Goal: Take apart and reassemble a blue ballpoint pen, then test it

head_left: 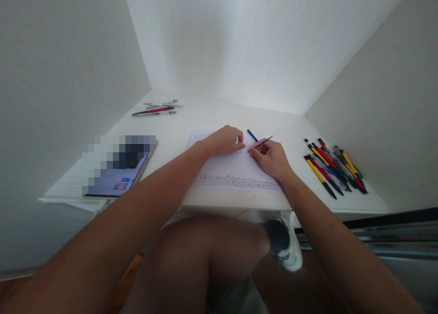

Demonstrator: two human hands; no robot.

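A white sheet of paper (236, 170) with scribbled marks lies in the middle of the white desk (205, 118). My left hand (224, 140) rests on its upper part, fingers curled and pinched at something I cannot make out, right next to a blue pen piece (252, 135). My right hand (270, 158) lies on the sheet beside it and pinches a thin dark pen refill (262, 143), whose tip points toward my left fingers. The two hands almost touch.
A pile of several red, yellow, blue and black pens (330, 166) lies at the right of the desk. A few more pens (158, 109) lie at the far left. A tablet (118, 172) sits front left. Walls close in on three sides.
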